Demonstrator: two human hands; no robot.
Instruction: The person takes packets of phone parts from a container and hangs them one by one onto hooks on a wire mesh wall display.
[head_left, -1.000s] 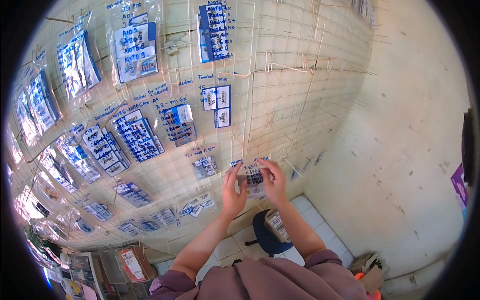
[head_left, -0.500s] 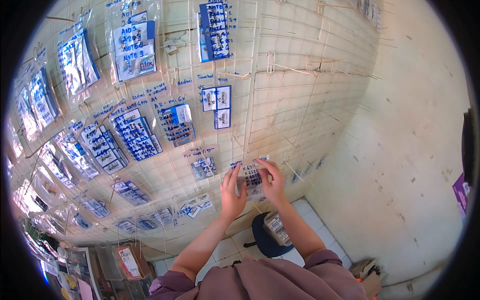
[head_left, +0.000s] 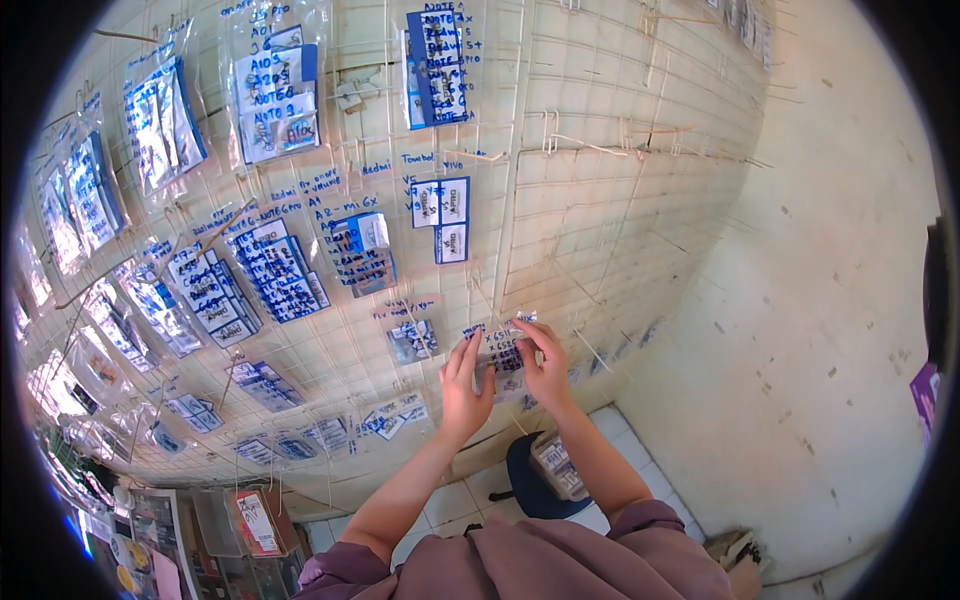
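A clear plastic bag [head_left: 504, 358] with blue handwriting and small dark-and-white packets inside is between my two hands, close to the wire grid. My left hand [head_left: 466, 391] has its fingertips on the bag's upper left edge, the thumb bent inward. At the upper right edge, the fingers of my right hand [head_left: 545, 370] curl onto the plastic. Whether the bag is on a hook cannot be made out. Just left of my left hand, another small labelled bag [head_left: 412, 340] hangs on the grid.
The wire grid [head_left: 600, 225] covers the wall, with bare hooks sticking out. Several labelled bags, such as one at the upper left [head_left: 272, 95], hang from it. Below are a dark blue stool [head_left: 525, 475] bearing a plastic container [head_left: 558, 465] and a cardboard box [head_left: 262, 525].
The view has shifted slightly, so the wall and hanging bags appear a little lower and farther right. My hands keep nearly the same pose on the bag.
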